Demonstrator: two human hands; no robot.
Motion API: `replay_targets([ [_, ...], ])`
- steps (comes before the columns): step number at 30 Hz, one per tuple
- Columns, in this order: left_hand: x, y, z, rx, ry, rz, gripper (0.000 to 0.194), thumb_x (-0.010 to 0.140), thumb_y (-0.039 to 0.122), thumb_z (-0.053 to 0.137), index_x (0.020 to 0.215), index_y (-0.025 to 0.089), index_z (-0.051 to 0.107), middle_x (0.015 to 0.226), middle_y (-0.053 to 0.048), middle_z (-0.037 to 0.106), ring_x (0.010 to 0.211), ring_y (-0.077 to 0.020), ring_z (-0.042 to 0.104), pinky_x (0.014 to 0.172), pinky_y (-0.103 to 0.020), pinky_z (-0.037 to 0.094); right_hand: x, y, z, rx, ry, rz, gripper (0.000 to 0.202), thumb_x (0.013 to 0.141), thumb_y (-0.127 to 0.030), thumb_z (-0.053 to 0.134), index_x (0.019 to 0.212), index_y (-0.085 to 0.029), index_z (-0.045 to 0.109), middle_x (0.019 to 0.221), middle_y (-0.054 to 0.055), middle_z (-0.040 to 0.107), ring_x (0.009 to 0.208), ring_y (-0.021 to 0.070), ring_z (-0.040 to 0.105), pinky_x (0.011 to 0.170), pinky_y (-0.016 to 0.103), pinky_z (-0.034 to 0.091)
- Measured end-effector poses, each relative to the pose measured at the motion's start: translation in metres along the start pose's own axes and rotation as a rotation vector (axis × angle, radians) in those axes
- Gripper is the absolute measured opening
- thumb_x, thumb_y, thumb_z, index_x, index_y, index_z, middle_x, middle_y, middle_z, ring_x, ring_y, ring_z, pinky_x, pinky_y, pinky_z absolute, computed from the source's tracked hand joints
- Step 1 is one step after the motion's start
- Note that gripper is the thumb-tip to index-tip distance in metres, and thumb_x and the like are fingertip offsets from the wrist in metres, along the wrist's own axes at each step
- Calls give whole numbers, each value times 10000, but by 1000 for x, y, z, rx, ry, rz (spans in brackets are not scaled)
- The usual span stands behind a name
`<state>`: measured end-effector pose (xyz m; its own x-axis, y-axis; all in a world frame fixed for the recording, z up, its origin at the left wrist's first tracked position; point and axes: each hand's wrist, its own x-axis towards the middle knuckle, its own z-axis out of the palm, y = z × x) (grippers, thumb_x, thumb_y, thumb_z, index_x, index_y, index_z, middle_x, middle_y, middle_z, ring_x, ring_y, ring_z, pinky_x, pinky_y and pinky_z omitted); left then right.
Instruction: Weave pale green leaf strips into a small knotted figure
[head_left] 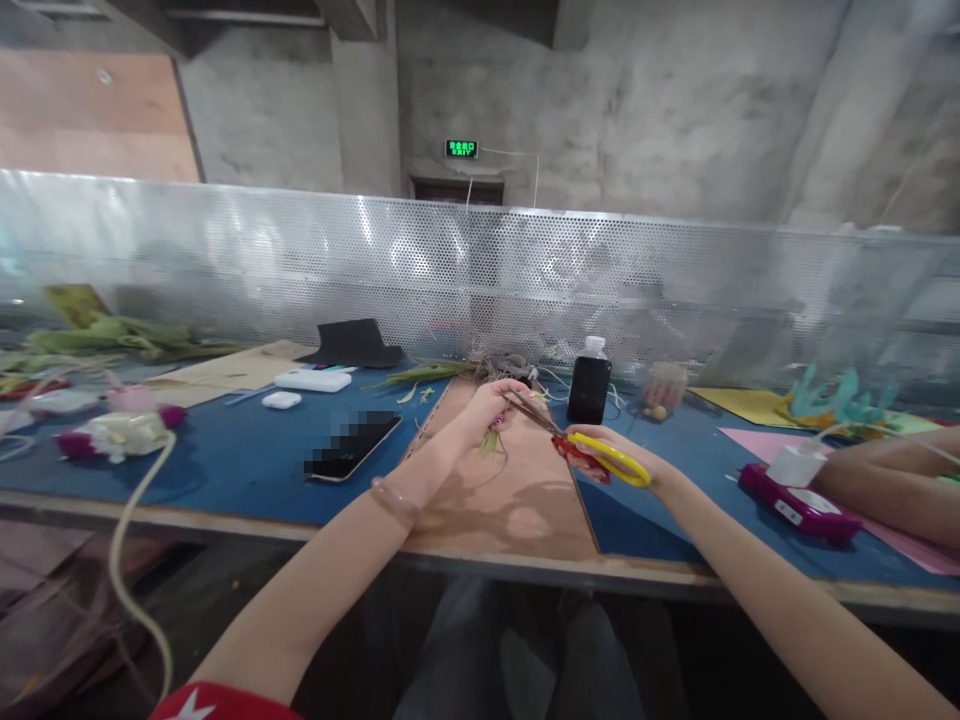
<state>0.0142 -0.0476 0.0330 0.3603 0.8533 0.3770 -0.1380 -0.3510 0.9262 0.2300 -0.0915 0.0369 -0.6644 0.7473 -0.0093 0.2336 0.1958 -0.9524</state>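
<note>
Scissors (pixel 616 458) with yellow and red handles are in my right hand (pixel 596 450), which is closed around the handles. Their blades point up and left toward my left hand (pixel 491 405). The left fingers are pinched together over the middle of the table, around a small pale green leafy piece (pixel 489 442) that hangs below them. My fingers partly cover this piece. Beneath both hands lies a light brown board (pixel 517 505) with shadows on it.
A dark phone (pixel 352 448) lies left of the board. Another phone (pixel 589 390) stands against a bottle (pixel 595 347). Grey cord (pixel 504 368) is piled behind my hands. Purple power strips (pixel 799 508) sit at both sides. Another person's arm (pixel 885 480) rests at the right.
</note>
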Motion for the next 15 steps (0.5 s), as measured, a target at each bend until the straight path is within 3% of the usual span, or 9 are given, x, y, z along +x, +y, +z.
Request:
replay_targets([
  [8,-14,19,16,41,42,-48,182,862,262,482,796,104,543,584,54,477,378,-19,350,337,-139,297,7,0,8,10,-1,-33,367,746,-494,557,778,-146,445,553,-67,374,386,21,292,351,163,229],
  [15,-19,23,22,49,29,-47,170,852,247,499,775,103,543,595,51,488,380,-18,342,339,-139,284,13,5,11,17,8,-61,379,740,-508,555,796,-148,454,543,-73,367,365,21,282,319,163,213],
])
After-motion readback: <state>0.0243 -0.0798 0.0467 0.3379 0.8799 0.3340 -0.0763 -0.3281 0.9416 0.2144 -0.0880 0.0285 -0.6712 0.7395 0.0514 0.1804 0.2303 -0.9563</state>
